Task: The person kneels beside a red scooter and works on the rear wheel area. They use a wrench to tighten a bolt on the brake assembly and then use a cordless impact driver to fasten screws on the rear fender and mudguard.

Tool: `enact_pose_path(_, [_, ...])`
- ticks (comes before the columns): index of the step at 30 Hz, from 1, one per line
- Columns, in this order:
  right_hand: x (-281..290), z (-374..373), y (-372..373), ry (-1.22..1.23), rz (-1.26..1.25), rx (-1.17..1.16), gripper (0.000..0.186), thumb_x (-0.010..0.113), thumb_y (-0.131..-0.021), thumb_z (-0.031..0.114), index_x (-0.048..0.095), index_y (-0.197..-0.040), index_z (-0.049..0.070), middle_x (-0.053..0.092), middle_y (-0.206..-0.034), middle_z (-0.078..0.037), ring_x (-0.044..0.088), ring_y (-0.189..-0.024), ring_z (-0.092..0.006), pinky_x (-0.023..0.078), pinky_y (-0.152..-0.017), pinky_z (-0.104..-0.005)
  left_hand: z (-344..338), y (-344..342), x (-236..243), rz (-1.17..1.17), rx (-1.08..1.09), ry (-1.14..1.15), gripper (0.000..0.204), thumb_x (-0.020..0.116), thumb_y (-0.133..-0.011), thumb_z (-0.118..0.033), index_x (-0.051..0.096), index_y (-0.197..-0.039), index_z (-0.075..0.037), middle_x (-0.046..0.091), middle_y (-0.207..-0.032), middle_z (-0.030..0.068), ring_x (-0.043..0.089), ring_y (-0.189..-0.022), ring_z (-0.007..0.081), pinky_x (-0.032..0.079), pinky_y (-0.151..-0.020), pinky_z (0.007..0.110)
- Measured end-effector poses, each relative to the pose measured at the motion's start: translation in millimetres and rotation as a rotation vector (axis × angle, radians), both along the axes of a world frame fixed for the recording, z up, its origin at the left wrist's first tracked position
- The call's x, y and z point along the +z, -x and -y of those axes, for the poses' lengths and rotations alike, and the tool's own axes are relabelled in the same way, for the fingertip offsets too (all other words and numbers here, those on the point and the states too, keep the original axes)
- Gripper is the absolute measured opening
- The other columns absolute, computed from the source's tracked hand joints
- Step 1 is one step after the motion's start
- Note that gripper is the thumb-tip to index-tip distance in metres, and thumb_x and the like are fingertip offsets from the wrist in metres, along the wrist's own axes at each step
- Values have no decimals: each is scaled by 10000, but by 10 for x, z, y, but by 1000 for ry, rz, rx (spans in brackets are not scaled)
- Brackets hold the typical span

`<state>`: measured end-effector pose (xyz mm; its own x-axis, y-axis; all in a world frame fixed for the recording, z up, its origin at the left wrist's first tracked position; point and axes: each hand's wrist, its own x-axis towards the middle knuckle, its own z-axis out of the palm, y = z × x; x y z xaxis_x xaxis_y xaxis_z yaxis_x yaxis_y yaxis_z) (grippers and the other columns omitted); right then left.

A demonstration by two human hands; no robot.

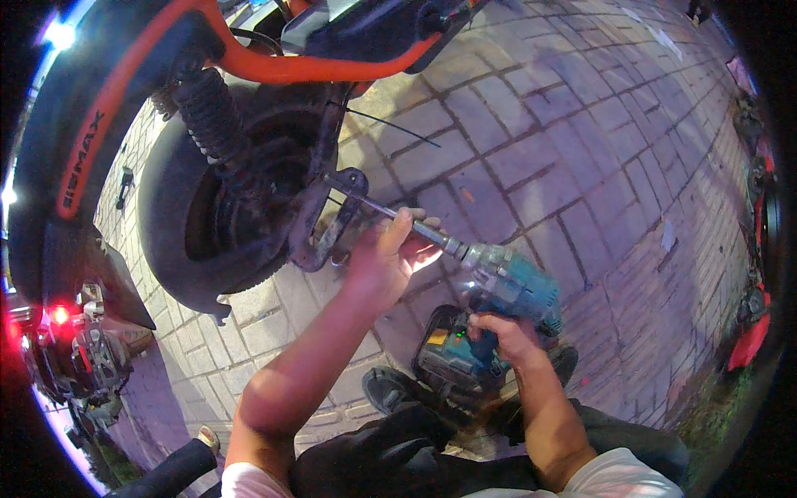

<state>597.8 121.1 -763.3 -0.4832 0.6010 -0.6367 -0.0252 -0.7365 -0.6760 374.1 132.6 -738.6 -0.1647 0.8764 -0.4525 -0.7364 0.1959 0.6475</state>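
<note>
A teal cordless impact wrench [519,286] lies slantwise across the middle, its battery base [452,353] near my knees. My right hand [505,334] is closed around its handle. From its nose a long metal extension shaft [378,206] runs up and left, and my left hand [386,261] steadies it between thumb and fingers. The shaft's far end meets a dark slotted metal bracket [314,236] beside a scooter's wheel [178,224]. Whether the tip sits on a bolt is too small to tell.
The scooter's orange-and-black body [307,68] overhangs the wheel, with a coil shock absorber [207,116] above the hub. A thin black cable [394,124] sticks out over the paving [531,158]. Another vehicle with a lit red lamp [60,314] stands left, near a person's foot [208,438].
</note>
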Motion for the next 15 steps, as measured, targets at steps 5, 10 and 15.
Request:
enact_pose_path(5, [171,-28,-25,-176,127,-38,211,645,-710,9,603,-915,-17,591,-723,-61,551,-629,-158,442,-620,-295,-27,59,61,97,-23,-60,272,496,-929,-292,566,-1040,-55,625,-1036,115,605,-921,232,461,-848,390])
enact_pose_path(10, [212,-169,49,-132,9,19,191,635,-711,20,600,-895,-12,567,-714,-66,535,-624,-166,438,-615,-302,-78,49,71,57,-22,-13,245,492,-932,-276,563,-1018,-57,622,-1031,108,599,-927,228,437,-895,400])
enact_pose_path(15, [142,-69,53,445,-308,-89,173,597,-734,64,573,-898,16,507,-650,-56,486,-575,-180,420,-603,-329,-122,11,59,11,-15,62,260,514,-920,-293,547,-1032,-61,614,-1021,97,582,-971,221,422,-912,426])
